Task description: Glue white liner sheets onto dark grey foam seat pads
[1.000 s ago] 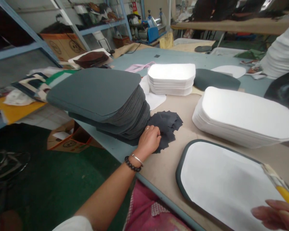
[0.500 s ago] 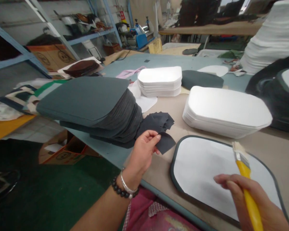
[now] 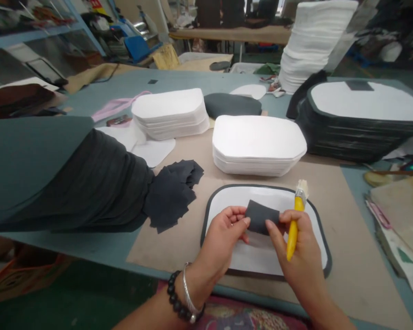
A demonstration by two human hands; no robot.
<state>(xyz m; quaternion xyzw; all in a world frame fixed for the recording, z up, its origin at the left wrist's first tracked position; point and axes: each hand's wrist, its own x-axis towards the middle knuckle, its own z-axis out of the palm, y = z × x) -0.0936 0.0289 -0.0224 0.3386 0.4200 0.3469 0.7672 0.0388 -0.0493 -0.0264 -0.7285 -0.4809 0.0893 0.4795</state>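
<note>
Between both hands is a small dark rectangular piece point(image 3: 261, 217), held above a white panel with a dark border point(image 3: 251, 260). My left hand point(image 3: 223, 238) pinches its left edge between thumb and fingers. At the piece's right edge, my right hand point(image 3: 299, 243) grips with thumb and forefinger, and a yellow-handled paintbrush point(image 3: 293, 233) is tucked in the same hand, bristles pointing up and away. Left of the panel lies a fanned heap of similar dark pieces point(image 3: 172, 195), beside a tall stack of larger dark sheets point(image 3: 120, 178).
Two stacks of white panels, one nearer point(image 3: 259, 142) and one farther point(image 3: 170, 112), stand behind the work. At the right is a stack of dark-edged panels point(image 3: 361, 123) with a dark piece on top. A tall white pile point(image 3: 313, 46) rises at the back.
The left hand has brought the dark piece rightward from beside the heap to above the bordered panel. The right hand has also taken hold of it, still keeping the paintbrush. The view has turned right.
</note>
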